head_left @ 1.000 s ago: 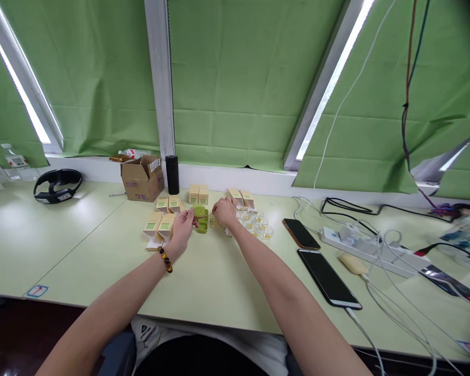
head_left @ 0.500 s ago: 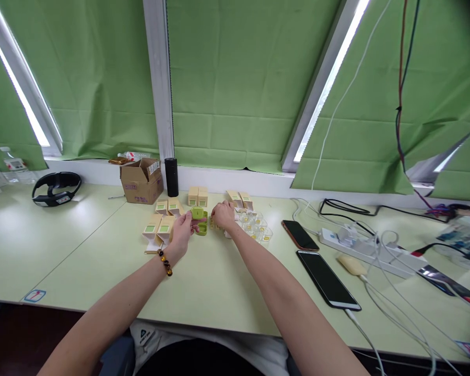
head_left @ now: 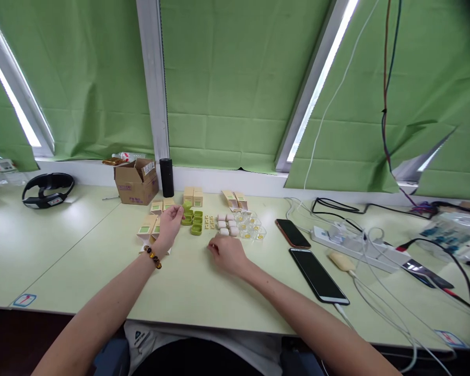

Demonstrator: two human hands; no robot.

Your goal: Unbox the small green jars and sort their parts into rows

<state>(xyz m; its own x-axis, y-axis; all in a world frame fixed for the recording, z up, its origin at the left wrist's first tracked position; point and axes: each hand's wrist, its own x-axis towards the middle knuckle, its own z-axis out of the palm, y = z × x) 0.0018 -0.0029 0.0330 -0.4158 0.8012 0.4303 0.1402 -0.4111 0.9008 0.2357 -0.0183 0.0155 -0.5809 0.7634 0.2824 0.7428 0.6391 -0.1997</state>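
My left hand point(head_left: 169, 225) is closed in a pinch at the back of a group of small green cases point(head_left: 196, 228). At its fingertips is a tilted green piece point(head_left: 187, 205), apparently one of these cases. My right hand point(head_left: 227, 254) rests low over the table with fingers curled together; whatever they hold, if anything, is hidden. Just beyond it lie small yellow pieces point(head_left: 209, 223) in rows, pale pink rounded cases point(head_left: 227, 223) and clear plastic pieces point(head_left: 253, 225) with yellow centres.
Small cardboard boxes point(head_left: 192, 196) stand around the cases, others point(head_left: 235, 200) lying opened. Behind are a carton point(head_left: 136, 183) and a black cylinder point(head_left: 166, 177). On the right lie two phones point(head_left: 293, 233), a power strip point(head_left: 356, 250) and cables. A black headset point(head_left: 48, 190) sits left.
My right hand has drawn back toward me from the yellow pieces, uncovering them and the pink cases. My left hand has shifted slightly left, with the green piece raised. The view has shifted slightly.
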